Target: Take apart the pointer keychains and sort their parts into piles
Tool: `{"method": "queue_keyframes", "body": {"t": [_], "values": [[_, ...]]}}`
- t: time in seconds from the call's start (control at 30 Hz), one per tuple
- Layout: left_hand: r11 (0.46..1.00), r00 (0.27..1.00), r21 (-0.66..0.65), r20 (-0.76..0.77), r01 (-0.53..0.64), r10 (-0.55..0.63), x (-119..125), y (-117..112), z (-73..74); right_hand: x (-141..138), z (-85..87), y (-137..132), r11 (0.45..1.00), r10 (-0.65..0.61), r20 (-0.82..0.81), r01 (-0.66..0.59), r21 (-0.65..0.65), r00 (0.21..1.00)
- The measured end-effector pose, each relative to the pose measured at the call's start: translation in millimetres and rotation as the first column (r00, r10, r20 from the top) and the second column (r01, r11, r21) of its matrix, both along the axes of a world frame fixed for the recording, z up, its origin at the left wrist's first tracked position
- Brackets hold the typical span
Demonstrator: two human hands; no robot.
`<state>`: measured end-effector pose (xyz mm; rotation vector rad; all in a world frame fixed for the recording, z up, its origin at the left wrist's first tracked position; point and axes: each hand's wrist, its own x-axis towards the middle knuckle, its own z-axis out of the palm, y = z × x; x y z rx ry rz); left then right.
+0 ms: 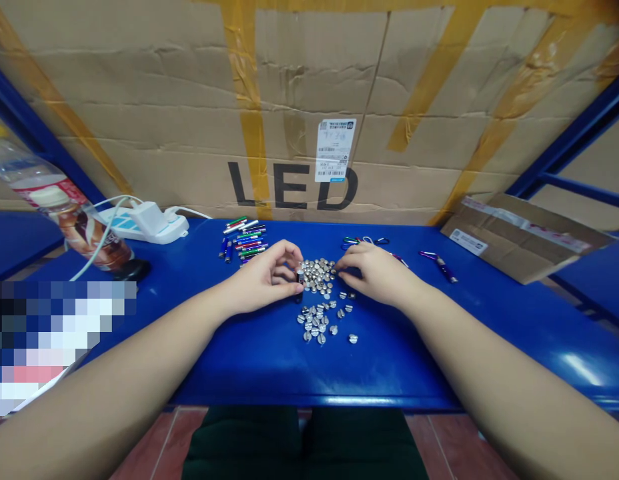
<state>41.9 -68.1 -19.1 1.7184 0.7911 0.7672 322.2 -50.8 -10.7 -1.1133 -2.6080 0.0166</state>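
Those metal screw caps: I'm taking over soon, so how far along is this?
Done: the small flashlights lie bunched together, though whether they are finished cannot be seen. In hand: the left hand holds a small dark cylinder. Left: many metal screw caps lie loose, the right hand at their edge.
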Motion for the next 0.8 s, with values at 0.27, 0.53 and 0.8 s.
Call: {"method": "queue_keyframes", "body": {"t": [0.27,0.53,0.8], "values": [[0.949,0.972,0.31,-0.236,0.064,0.012,1.4,-1.7,8.9,-1.3,-2.6,5.0,0.994,0.027,-0.015,-0.029,-0.104,1.0],[0.914,0.955,0.395,-0.296,0.095,0.029,2.2,-2.1,11.4,-7.8,4.8,-5.7,0.994,0.039,-0.22,-0.061,-0.096,0.975],[0.915,0.968,0.391,-0.25,0.102,-0.001,4.2,-0.6,7.4,-43.9,4.3,-37.3,0.931,0.363,-0.468,-0.33,0.154,0.806]]}}
